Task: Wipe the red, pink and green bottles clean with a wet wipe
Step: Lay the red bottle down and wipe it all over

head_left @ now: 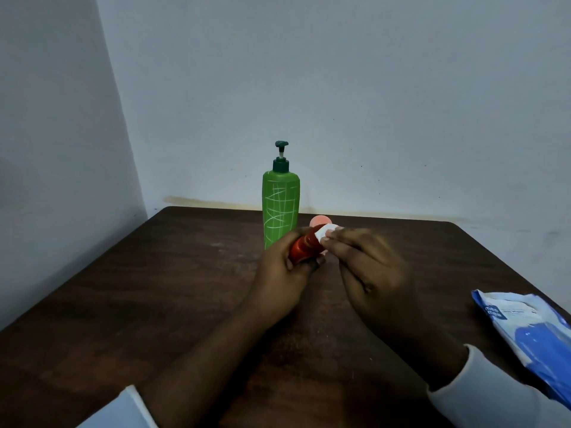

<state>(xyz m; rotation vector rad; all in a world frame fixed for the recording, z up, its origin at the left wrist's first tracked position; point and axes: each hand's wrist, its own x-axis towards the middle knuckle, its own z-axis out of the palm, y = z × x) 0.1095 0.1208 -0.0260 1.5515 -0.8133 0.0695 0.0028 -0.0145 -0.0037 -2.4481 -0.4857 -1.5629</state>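
Observation:
My left hand [282, 273] grips a small red bottle [304, 247], tilted with its top pointing away to the right, above the middle of the dark wooden table [139, 288]. My right hand [367, 267] pinches a white wet wipe [324, 233] against the bottle's upper end. A tall green pump bottle [280, 208] stands upright just behind my left hand. Behind the wipe, only the rounded top of a pink bottle [319, 221] shows; my hands hide the rest of it.
A blue and white pack of wet wipes [525, 335] lies at the table's right edge, near my right sleeve. Pale walls close off the back and left of the table.

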